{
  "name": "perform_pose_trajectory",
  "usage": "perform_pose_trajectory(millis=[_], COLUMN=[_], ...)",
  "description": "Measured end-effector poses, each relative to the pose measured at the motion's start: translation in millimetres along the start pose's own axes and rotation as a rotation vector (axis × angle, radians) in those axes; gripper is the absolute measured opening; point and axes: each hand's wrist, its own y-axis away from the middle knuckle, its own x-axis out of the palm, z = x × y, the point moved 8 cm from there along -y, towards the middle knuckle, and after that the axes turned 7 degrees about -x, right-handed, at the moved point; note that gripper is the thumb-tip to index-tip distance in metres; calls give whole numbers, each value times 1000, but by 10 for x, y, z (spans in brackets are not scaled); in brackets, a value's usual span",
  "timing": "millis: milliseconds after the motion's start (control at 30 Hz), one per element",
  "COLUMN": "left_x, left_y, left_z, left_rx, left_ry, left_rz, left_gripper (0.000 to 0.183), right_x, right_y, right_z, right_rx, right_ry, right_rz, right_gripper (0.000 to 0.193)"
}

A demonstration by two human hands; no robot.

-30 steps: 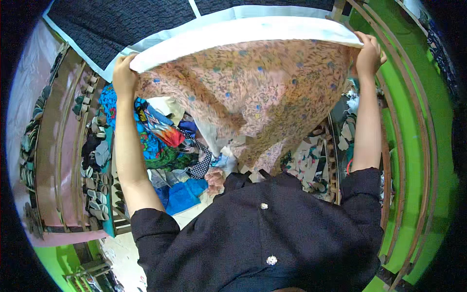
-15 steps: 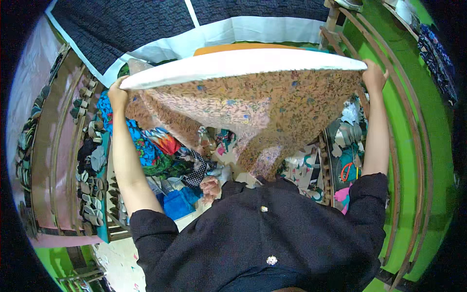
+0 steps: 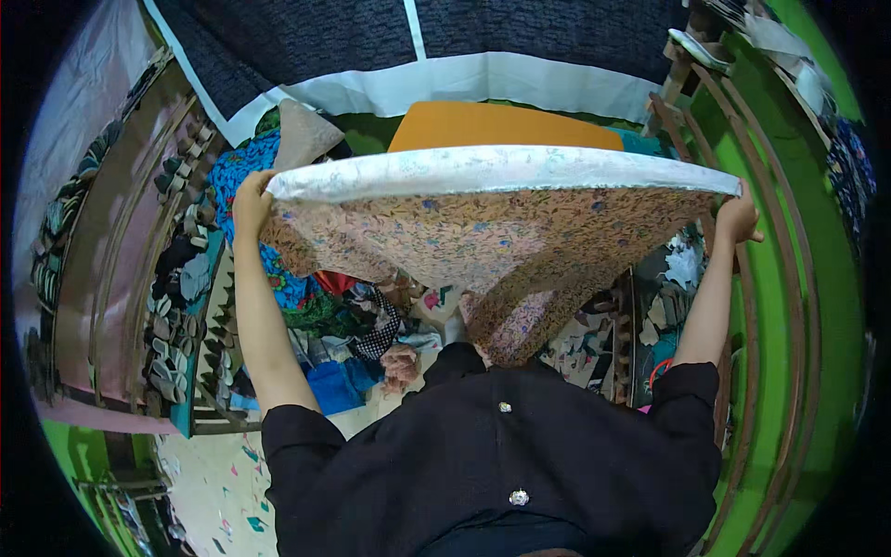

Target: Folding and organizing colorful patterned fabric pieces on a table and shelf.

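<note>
Stretched between my two raised hands is a large floral cloth (image 3: 418, 232), brown and pink with small blue flowers. Its top edge shows a white band running from hand to hand, and the rest hangs down toward my body. My left hand (image 3: 251, 206) is closed on the upper left corner. At the upper right corner my right hand (image 3: 738, 218) grips the other end. The cloth hides part of the floor and of the heap of clothes behind it.
On the left, wooden racks (image 3: 176, 306) carry rows of brown pieces. A heap of clothes (image 3: 339, 316) with a blue garment (image 3: 336, 388) lies on the floor. Behind stand an orange board (image 3: 501, 126) and a dark curtain (image 3: 306, 42). Wooden rails (image 3: 775, 306) line the green right wall.
Both hands have come lower in the view with the cloth and shifted a little right. The white top edge now sits lower, and more of the orange board shows behind it.
</note>
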Motion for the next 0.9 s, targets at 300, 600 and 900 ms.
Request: perform_pose_trajectory(millis=[300,600,900], left_x=[262,721,1569], left_y=[-623,-1605,-1502], left_z=[42,-2335,-3122], left_rx=[-182,671,1012], left_ry=[121,617,716], left_rz=[-459,27,148], left_gripper=[36,31,18], right_x=[-19,1002,1011], right_y=[-522,-967,778], right_z=[531,2392,4804], right_rx=[154,-50,-130], right_ry=[-304,-1425,-1852], right_rz=[-225,46,965], right_gripper=[33,34,21])
